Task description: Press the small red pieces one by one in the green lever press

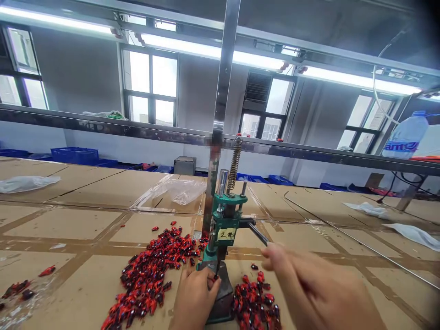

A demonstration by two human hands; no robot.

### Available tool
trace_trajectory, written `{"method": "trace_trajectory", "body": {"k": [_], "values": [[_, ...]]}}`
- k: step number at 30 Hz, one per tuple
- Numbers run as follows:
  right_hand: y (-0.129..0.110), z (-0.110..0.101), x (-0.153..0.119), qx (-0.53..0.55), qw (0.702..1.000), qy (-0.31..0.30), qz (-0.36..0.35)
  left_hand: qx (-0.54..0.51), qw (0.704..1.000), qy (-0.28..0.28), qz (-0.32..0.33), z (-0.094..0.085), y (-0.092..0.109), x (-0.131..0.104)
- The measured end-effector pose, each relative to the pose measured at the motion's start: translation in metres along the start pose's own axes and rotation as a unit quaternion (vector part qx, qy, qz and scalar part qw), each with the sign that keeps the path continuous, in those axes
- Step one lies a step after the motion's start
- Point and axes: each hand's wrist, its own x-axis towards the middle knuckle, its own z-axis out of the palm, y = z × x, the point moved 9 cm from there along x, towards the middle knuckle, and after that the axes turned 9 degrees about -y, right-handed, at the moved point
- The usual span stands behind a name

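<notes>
A green hand press (227, 220) with a spring on top and a "2#" label stands on the cardboard-covered table. At its base, my left hand (197, 293) pinches a small dark part under the press's ram. My right hand (309, 279) is closed round the end of the press's black lever (259, 233), to the right of the press. Left of the press lies a large pile of small red and black parts (151, 270). A smaller pile of similar parts (256, 305) lies to the right of the base, between my hands.
A metal post (225, 68) rises behind the press and meets a horizontal rail (154, 136). A long thin rod (337, 227) and plastic bags (182, 190) lie on the table (82, 224). A water bottle (407, 135) is at the right.
</notes>
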Motion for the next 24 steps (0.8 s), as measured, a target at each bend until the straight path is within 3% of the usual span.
{"method": "trace_trajectory", "body": {"k": [2, 4, 7, 9, 11, 14, 15, 17, 19, 24], "values": [[0.003, -0.019, 0.055, 0.023, 0.997, -0.053, 0.051, 0.008, 0.999, -0.019, -0.050, 0.010, 0.009, -0.003], [0.005, -0.023, 0.099, 0.058, 0.991, -0.090, 0.084, -0.005, 0.997, -0.028, -0.073, 0.023, 0.020, -0.008], [0.010, -0.018, 0.134, 0.083, 0.987, -0.092, 0.102, -0.014, 0.999, -0.010, -0.046, 0.029, 0.031, -0.014], [0.015, -0.016, 0.137, 0.091, 0.988, -0.075, 0.099, -0.003, 1.000, 0.008, -0.020, 0.011, 0.020, -0.015], [0.017, -0.015, 0.132, 0.104, 0.989, -0.064, 0.085, 0.024, 1.000, 0.019, 0.002, -0.022, -0.004, -0.012], [0.014, -0.018, 0.126, 0.114, 0.990, -0.057, 0.062, 0.097, 0.995, -0.016, -0.009, -0.071, -0.056, 0.000], [0.013, -0.019, 0.126, 0.115, 0.990, -0.055, 0.060, 0.119, 0.992, -0.047, -0.010, -0.079, -0.070, 0.004], [0.013, -0.021, 0.127, 0.119, 0.990, -0.051, 0.061, 0.153, 0.982, -0.108, 0.007, -0.084, -0.088, 0.009], [0.012, -0.021, 0.128, 0.120, 0.990, -0.050, 0.063, 0.166, 0.974, -0.148, 0.034, -0.077, -0.091, 0.011], [0.012, -0.020, 0.127, 0.120, 0.989, -0.057, 0.068, 0.137, 0.978, -0.140, 0.063, -0.065, -0.070, 0.013]]}}
